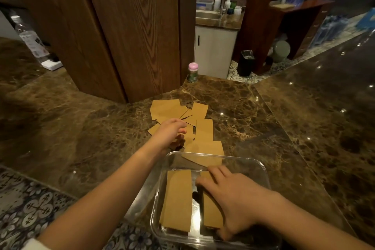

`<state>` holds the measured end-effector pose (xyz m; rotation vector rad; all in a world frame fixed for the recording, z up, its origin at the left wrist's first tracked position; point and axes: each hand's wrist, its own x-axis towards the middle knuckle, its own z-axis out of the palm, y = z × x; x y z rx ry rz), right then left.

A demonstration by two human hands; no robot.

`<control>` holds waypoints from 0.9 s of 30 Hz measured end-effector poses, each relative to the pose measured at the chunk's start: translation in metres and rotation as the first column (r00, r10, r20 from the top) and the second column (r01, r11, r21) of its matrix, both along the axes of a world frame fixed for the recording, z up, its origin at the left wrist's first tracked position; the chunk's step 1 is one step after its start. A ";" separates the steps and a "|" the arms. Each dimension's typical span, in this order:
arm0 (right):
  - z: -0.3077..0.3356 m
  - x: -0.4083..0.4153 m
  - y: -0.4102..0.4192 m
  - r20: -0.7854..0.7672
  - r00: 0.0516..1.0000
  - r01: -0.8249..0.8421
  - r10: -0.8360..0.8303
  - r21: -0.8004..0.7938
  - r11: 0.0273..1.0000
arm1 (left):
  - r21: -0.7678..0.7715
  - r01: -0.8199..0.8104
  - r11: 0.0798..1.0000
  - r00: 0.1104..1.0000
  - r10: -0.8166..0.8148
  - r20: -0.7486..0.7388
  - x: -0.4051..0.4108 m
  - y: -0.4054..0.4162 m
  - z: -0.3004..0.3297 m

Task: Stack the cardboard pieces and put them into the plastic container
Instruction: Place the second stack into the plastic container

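1. Tabletop (pixel 304 128): a dark marbled stone surface. It carries every task item. A small jar with a pink lid (pixel 193 72) stands at its far edge, well apart from the work.

2. Plastic container (pixel 261 166): clear and rectangular, at the near edge of the tabletop. Two stacks already lie inside, side by side, long axes running away from the person. The left stack (pixel 177 199) lies free. The right stack (pixel 211 213) lies under the right hand.

3. Loose cardboard pieces (pixel 200 128): scattered flat and overlapping on the tabletop just beyond the container's far wall. The nearest piece (pixel 205 150) reaches over that wall. Judged from this, the task is partly done.

4. Right hand (pixel 233 199): inside the container. The grip is apart, fingers extended and pressing flat on the right stack. It holds nothing.

5. Left hand (pixel 172 131): reaches forward over the near-left part of the loose pieces. The fingers curl down toward the cardboard. Whether the grip is clamped on a piece cannot be told.

6. Key relation: the loose pieces lie forward of the container, directly under the left hand. The left hand is the nearer one. Gathered pieces probably need their long axis turned to match the stacks before they travel back toward the person.
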<state>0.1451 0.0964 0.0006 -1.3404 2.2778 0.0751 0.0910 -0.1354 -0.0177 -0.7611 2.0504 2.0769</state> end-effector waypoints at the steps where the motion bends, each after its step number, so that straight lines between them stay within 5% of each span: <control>1: -0.004 0.002 -0.004 -0.028 1.000 -0.006 0.006 0.009 1.000 | -0.022 0.009 1.000 1.000 -0.009 0.001 0.000 0.004 -0.002; 9: -0.026 0.014 -0.019 -0.033 0.999 -0.001 -0.004 -0.135 0.991 | 0.035 -0.040 0.999 0.999 0.040 -0.002 0.004 0.009 -0.006; 16: 0.015 -0.003 -0.014 0.035 0.998 -0.049 0.055 -0.150 0.987 | -0.010 -0.050 0.999 0.997 0.050 0.055 -0.001 0.001 -0.009; 21: 0.050 -0.079 -0.029 0.217 0.920 0.393 -0.327 -0.488 0.780 | 0.038 -0.128 0.991 0.990 0.126 0.065 -0.014 -0.006 -0.001; 23: 0.037 -0.112 -0.045 0.108 0.892 0.449 -0.438 -0.316 0.836 | 0.047 -0.153 0.987 0.985 0.148 0.087 -0.020 -0.006 0.003; 27: -0.012 -0.127 -0.074 -0.076 0.916 0.400 -0.394 0.081 0.913 | 0.043 -0.161 0.986 0.983 0.156 0.101 -0.030 -0.005 0.009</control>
